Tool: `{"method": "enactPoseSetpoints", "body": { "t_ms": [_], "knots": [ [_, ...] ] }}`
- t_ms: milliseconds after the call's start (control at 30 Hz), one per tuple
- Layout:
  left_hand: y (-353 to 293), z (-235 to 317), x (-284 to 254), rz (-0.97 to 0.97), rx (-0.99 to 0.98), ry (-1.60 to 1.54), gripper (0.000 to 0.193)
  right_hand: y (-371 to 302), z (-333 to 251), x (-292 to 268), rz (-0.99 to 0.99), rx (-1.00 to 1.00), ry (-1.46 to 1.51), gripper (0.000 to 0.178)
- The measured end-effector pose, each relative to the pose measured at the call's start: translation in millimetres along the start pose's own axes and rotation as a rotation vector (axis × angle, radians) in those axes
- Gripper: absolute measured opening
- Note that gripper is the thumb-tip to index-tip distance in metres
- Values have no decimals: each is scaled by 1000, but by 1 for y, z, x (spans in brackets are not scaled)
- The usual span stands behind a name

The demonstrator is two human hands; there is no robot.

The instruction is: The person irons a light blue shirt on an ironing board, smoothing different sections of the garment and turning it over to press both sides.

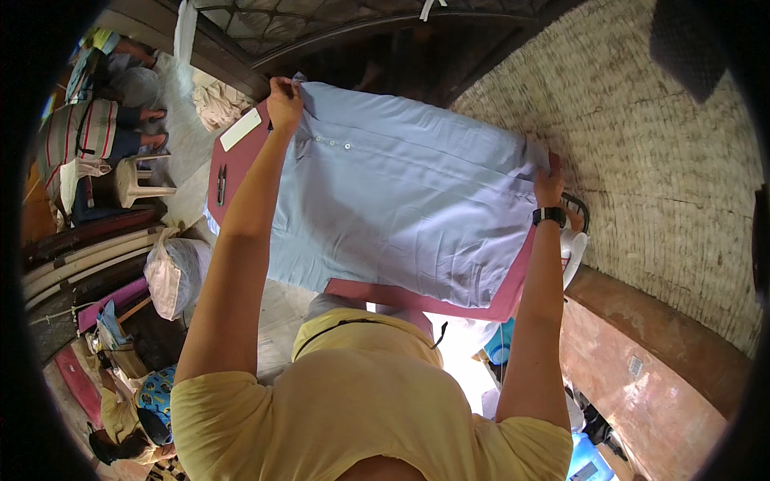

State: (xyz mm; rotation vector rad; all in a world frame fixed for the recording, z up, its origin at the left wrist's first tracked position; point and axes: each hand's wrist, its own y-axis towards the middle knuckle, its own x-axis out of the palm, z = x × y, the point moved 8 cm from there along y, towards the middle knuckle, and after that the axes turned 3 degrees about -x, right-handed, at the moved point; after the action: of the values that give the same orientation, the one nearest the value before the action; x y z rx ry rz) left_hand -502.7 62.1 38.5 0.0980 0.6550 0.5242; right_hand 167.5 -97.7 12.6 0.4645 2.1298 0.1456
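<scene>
One light blue garment [401, 184] lies spread over one maroon board [385, 298], three pale buttons [332, 143] showing in a row. Two hands grasp its cloth: the left hand [285, 104] pinches the upper left corner, the right hand [550, 186] grips the right edge. On the board's left lie one white strip [241, 130] and a dark pronged shape [221, 184] (one tool or two, too small to tell). One clear plastic bag [192, 264] stands to the left, its pale contents unclear
</scene>
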Motion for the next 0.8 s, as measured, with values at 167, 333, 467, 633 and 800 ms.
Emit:
{"method": "enactPoseSetpoints", "body": {
  "t_ms": [167,333,467,633,800],
  "knots": [
    [3,7,13,-212,176,-64,23,0,48,9,-49,635,318,48],
    [4,7,3,21,406,29,27,6,49,-31,431,392,296,50],
    [-15,14,-1,-101,277,131,34,-25,22,-36,180,459,20,48],
    [-105,107,-35,-88,524,162,34,-150,-40,-53,-20,155,-304,27],
    [-308,174,16,-854,631,-254,26,-308,-66,-69,-68,524,-39,29]
  ]
}}
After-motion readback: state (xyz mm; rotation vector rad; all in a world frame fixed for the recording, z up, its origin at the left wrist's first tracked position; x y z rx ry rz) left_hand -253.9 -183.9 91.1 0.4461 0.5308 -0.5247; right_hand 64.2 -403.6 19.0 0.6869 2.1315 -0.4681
